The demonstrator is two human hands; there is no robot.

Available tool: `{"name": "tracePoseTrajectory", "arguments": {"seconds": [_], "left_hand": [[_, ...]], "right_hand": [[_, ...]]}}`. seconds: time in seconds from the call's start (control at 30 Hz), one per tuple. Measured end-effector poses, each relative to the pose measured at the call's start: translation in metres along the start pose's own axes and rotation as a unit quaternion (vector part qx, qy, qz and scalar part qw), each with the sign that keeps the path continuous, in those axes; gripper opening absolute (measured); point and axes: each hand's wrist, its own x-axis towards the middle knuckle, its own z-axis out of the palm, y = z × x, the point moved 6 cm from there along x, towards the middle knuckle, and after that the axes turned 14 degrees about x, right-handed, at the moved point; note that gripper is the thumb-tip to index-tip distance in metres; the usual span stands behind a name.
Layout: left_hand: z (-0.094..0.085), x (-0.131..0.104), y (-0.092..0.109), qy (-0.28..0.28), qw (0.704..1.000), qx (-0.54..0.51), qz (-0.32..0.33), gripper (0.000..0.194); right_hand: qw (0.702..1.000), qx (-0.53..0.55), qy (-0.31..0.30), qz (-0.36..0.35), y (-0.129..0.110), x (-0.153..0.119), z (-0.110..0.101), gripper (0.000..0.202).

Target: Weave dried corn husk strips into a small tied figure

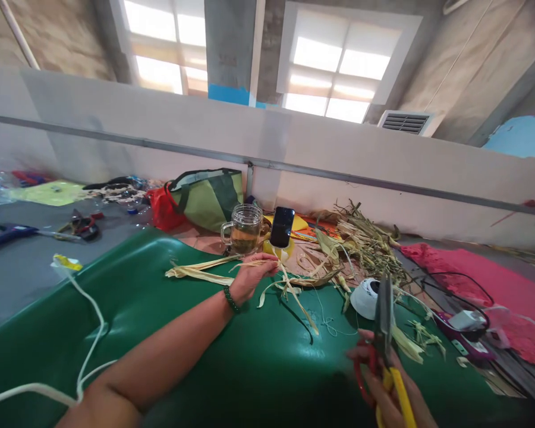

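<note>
My left hand (253,277), with a dark green bead bracelet on the wrist, is closed on thin pale dried husk strips (294,288) above the green mat (160,333). The strips fan out to the right of its fingertips. At the lower right my right hand (390,380) holds scissors (384,315) with red and yellow handles, their blades pointing up and looking closed. A white cone of thread (364,299) lies just beyond the scissors, and a loose thin thread curls on the mat between the hands. More husk strips (200,271) lie left of my left hand.
Behind the hands stand a glass mug (245,229) of liquid and an upright phone (282,227). A green bag (211,199) leans near the wall. Dried stalks (370,241) pile up at right, beside pink fabric (472,285) and a power strip (466,342). A white cable (98,315) crosses the left.
</note>
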Motion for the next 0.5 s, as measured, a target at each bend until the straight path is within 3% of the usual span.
{"name": "tracePoseTrajectory", "arguments": {"seconds": [0.1, 0.23, 0.4, 0.5], "left_hand": [[-0.001, -0.002, 0.004, 0.008, 0.999, -0.035, 0.03, 0.029], [-0.011, -0.01, 0.02, 0.085, 0.989, -0.019, 0.12, 0.03], [-0.017, -0.024, 0.038, 0.148, 0.969, 0.033, 0.194, 0.03], [-0.018, -0.03, 0.044, 0.167, 0.956, 0.066, 0.234, 0.03]], "right_hand": [[0.997, -0.039, -0.062, -0.023, -0.01, 0.009, 0.03, 0.053], [0.976, -0.152, -0.153, -0.021, -0.015, 0.019, 0.059, 0.075], [0.971, -0.178, -0.156, -0.023, 0.001, 0.025, 0.086, 0.035], [0.978, -0.147, -0.151, 0.001, 0.007, 0.025, 0.094, 0.036]]}}
